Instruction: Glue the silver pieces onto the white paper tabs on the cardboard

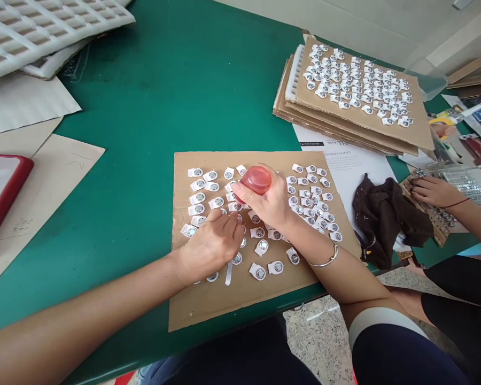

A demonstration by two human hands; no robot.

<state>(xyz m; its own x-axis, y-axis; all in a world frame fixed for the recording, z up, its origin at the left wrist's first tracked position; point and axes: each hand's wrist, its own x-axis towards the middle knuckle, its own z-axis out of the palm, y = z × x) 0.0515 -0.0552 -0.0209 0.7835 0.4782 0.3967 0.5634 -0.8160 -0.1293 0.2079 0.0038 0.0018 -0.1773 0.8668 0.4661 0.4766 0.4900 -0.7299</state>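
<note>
My right hand (270,200) is closed around a red, translucent, rounded bulb (257,179), held over the middle of a brown cardboard sheet (208,305). My left hand (214,243) is curled just below and to the left, its fingertips pinched together near the right hand. What the left fingers pinch is hidden. A thin white strip (229,273) shows below the left palm; whether the hand holds it, I cannot tell. Rows of small white tabs with round silver pieces (258,271) lie across the cardboard, and both hands cover some of them.
Behind on the right stands a stack of cardboard sheets (284,109) bearing more tabs. A printed paper (340,166) and dark brown cloth (387,219) lie nearby. A co-worker's hand (436,191) is at the right. White grid trays (52,27) and a red-framed object (8,198) occupy the left.
</note>
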